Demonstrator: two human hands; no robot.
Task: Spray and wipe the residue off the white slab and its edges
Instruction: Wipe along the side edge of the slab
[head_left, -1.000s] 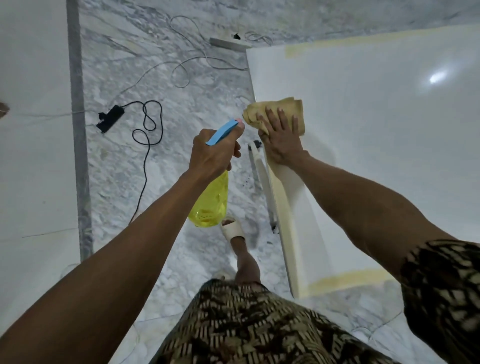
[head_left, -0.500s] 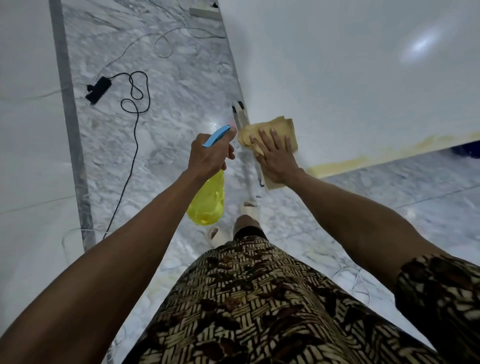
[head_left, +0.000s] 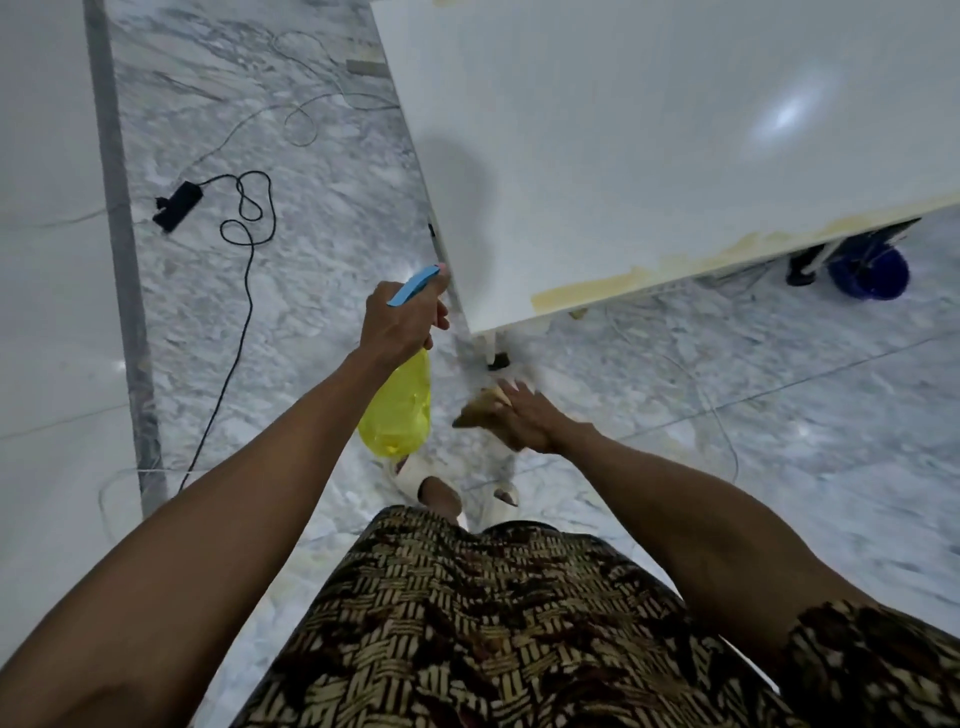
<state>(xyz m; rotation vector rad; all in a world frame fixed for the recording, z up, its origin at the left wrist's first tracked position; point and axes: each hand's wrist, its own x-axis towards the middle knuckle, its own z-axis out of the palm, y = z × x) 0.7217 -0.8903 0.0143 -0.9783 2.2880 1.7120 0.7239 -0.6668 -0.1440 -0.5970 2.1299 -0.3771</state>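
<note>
Gripping cloth (head_left: 480, 410) under right hand (head_left: 524, 423) fingers (head_left: 511, 397)

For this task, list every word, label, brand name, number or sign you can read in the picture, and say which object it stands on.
None can be read.
Spray bottle: yellow body and blue trigger head, no label or print visible.
White slab: only yellowish residue along its near edge, no writing.
Black power strip: too small and blurred to show any marking.
Cloth: plain and blurred.
</note>
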